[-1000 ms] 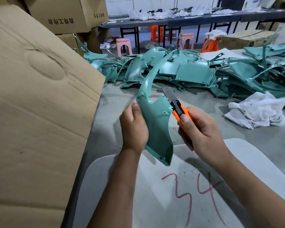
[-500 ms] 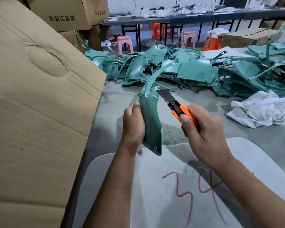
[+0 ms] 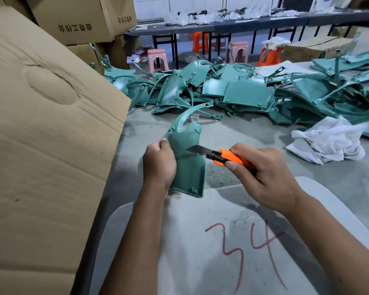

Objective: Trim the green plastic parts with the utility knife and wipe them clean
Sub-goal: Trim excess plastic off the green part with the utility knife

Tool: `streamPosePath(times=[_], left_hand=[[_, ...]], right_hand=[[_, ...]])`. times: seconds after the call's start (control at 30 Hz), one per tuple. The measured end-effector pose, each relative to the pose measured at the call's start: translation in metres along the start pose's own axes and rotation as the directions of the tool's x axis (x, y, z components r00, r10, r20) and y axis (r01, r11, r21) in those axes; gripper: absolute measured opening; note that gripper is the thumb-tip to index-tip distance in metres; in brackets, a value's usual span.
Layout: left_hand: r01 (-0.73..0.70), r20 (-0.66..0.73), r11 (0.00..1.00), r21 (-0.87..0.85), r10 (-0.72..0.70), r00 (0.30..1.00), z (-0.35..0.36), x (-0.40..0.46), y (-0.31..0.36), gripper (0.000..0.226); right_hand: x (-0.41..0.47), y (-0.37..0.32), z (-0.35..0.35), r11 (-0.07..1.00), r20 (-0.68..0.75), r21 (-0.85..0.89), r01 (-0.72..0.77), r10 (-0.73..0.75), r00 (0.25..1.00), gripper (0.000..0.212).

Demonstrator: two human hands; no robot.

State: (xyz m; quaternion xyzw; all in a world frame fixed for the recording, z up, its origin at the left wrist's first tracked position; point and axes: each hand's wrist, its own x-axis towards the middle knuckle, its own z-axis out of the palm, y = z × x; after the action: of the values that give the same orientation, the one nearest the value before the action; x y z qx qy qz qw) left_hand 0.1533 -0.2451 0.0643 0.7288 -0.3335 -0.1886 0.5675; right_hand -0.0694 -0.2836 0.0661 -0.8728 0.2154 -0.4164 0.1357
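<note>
Behind your grey worktable [image 3: 254, 128] stand stacked cardboard boxes [image 3: 77, 18], a long dark bench [image 3: 222, 28], and pink [image 3: 157, 58] and orange stools [image 3: 198, 40].

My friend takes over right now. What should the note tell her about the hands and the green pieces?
Left hand grips one green part upright. Right hand holds the orange utility knife, blade out across the part's face. Pile of green parts lies behind, white rag to the right on the table. Trimming is underway; wiping this part and the pile are left.
</note>
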Motion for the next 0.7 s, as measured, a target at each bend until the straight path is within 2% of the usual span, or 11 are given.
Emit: streamPosePath(times=[0.1,0.27,0.5,0.7], left_hand=[[-0.092,-0.026,0.991,0.101,0.095,0.995,-0.007,0.005,-0.001,0.044],[-0.117,-0.027,0.983,0.142,0.122,0.992,-0.011,0.007,-0.001,0.043],[-0.109,-0.116,0.977,0.181,0.131,0.985,-0.017,0.01,-0.001,0.044],[-0.067,-0.09,0.979,0.194,0.086,0.992,-0.012,0.005,-0.002,0.044]], right_hand=[[0.0,0.004,0.001,0.992,-0.048,-0.108,-0.059,0.054,0.997,0.029],[-0.001,0.0,0.003,0.972,-0.128,-0.206,-0.115,0.089,0.988,0.033],[0.003,-0.003,0.001,0.998,0.138,0.047,-0.05,0.043,0.989,0.019],[0.002,0.004,-0.012,0.991,0.228,0.104,-0.085,0.059,0.972,0.021]])
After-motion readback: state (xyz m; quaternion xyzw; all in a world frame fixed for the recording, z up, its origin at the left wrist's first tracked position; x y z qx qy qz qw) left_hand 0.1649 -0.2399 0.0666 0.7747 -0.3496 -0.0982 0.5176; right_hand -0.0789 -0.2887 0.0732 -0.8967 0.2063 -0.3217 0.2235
